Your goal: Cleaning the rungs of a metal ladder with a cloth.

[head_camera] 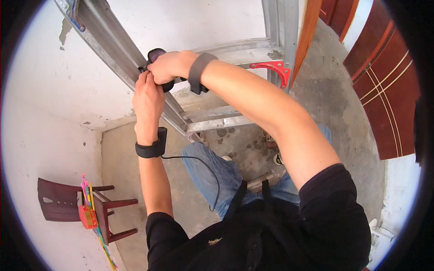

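Note:
My right hand (171,66) reaches across to the left rail (112,44) of an aluminium ladder. It is closed around a black item (156,54) with rounded ends and a dark purplish-grey face; its exact kind is unclear. From below, my left hand (149,96) brings its fingertips together against the same item, close to the rail and touching the right hand. Both hands hide much of the item. A black strap (149,149) with a small box and cable circles my left wrist, and a dark strap (200,71) circles the right.
Ladder rungs (217,123) cross before my knees, with a red corner brace (274,69) on the right rail. Lower left stands a dark wooden chair (62,200) bearing a red round object (87,216) and colourful sticks. Dark red doors (383,88) line the right.

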{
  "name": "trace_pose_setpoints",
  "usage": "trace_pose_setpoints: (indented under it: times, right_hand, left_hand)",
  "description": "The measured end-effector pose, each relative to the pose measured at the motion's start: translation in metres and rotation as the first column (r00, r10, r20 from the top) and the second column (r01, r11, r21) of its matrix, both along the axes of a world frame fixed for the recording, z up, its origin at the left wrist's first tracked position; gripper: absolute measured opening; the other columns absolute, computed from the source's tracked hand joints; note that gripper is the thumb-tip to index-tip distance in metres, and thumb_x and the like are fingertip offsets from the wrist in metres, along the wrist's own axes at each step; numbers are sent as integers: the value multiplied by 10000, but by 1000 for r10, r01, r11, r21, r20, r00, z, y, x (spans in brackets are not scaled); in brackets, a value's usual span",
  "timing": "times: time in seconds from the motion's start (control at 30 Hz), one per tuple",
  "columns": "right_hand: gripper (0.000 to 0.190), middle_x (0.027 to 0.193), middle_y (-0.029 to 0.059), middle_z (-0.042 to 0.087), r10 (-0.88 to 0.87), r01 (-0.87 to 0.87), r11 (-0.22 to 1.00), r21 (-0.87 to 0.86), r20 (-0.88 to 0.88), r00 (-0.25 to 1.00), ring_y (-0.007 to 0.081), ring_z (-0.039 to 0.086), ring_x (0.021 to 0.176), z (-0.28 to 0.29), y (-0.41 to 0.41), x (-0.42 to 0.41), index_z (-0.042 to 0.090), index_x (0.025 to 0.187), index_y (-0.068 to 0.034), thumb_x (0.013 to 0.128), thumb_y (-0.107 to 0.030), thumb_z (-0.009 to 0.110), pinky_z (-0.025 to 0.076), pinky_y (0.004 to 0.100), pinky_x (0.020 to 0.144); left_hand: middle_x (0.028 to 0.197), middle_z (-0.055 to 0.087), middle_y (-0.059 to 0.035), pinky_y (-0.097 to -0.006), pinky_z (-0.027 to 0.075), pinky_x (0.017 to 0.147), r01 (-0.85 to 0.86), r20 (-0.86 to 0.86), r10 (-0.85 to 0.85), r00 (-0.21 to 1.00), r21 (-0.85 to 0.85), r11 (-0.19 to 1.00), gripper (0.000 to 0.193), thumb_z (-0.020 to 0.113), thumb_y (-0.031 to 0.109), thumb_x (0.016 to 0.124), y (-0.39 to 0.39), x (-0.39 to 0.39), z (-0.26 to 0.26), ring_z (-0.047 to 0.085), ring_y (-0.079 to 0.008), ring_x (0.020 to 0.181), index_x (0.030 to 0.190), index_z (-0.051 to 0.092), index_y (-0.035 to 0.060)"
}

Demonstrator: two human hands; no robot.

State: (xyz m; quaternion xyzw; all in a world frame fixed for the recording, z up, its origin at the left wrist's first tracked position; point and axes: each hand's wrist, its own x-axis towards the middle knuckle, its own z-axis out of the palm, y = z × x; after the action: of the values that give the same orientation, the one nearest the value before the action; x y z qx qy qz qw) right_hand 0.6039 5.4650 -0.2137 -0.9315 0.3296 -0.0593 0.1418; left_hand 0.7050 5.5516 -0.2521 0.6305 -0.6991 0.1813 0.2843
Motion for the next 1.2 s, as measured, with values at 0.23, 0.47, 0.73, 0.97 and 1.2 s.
trace_pose_setpoints:
  times: [0.23, 0.47, 0.73, 0.97, 1.2]
  right_hand:
    - [193, 739, 161, 646, 47, -23, 898, -439, 44, 998, 318, 636, 720, -8, 13, -92, 630, 783, -16, 711, -173, 543, 513, 400, 617]
    - [227, 706, 139, 618, -122, 89, 885, -456, -44, 992, 328, 605, 714, -9, 17, -183, 558, 793, -17, 820, -230, 485, 484, 413, 615]
    - [476, 736, 181, 624, -305, 278, 898, -342, -29, 952, 340, 605, 748, -5, 23, -185, 615, 767, -4, 888, -385, 357, 468, 434, 686]
    - [363, 648, 166, 598, -26, 14, 908, -419, -24, 999, 327, 597, 669, -6, 36, -104, 561, 753, 9, 865, -297, 399, 463, 433, 605]
    - [220, 694, 172, 601, -74, 83, 918, -389, 38, 997, 320, 595, 656, -18, 29, -118, 558, 728, 7, 778, -206, 530, 478, 426, 596]
  left_hand:
    - [980, 572, -148, -410, 445, 772, 372, 100, -365, 926, -56, 927, 251, 556, 119, 770, -8, -52, 6, 549, -345, 878, 995, 540, 10]
    - [773, 598, -187, -453, 428, 716, 461, 82, -461, 884, 10, 887, 374, 523, 347, 755, -52, -123, -3, 574, -357, 746, 834, 544, -18]
    - [799, 608, -180, -423, 445, 714, 479, 78, -481, 873, 46, 877, 379, 529, 385, 773, -48, -110, 1, 585, -349, 768, 800, 548, 8]
    - [798, 600, -129, -395, 449, 702, 518, 261, -501, 825, 5, 855, 420, 614, 428, 760, -23, -27, 9, 577, -310, 792, 844, 533, 24]
    - [727, 566, -139, -399, 423, 667, 523, 288, -512, 809, 42, 851, 468, 611, 441, 770, -32, -51, 4, 555, -297, 739, 844, 507, -9]
